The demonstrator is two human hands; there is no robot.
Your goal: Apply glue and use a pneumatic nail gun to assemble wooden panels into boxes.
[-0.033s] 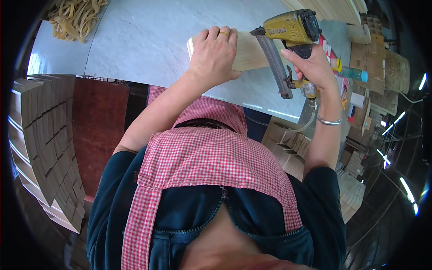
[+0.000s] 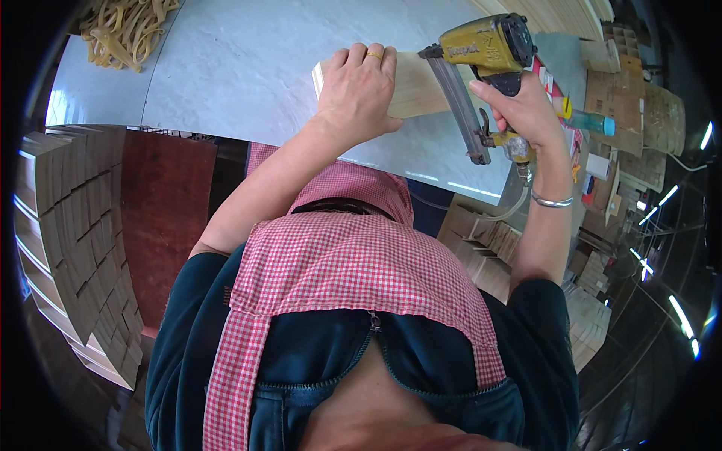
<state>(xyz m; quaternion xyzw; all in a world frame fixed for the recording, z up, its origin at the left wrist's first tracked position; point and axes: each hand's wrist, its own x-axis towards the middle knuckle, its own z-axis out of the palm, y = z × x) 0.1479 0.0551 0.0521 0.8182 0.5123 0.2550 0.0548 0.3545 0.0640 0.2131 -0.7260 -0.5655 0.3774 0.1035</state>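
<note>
My left hand point(image 2: 356, 96) is laid over a pale wooden piece point(image 2: 418, 89) on the worktable. Its fingers reach across the far edge and the thumb is at the near side, gripping the wood. In my right hand point(image 2: 534, 114) is a yellow and black pneumatic nail gun point(image 2: 481, 46), held by its handle. The gun's nose touches or nearly touches the far right part of the wood; which of these, I cannot tell. Its grey magazine point(image 2: 460, 105) slants toward me over the wood's right end. A pale air hose point(image 2: 517, 206) runs down from the handle.
The grey-white tabletop point(image 2: 226, 68) carries a heap of tan rubber bands point(image 2: 124, 34) at far left. Stacked wooden pieces point(image 2: 79, 233) stand left of the table. More boards point(image 2: 553, 16) lie at far right, near a bottle with a blue cap point(image 2: 594, 122).
</note>
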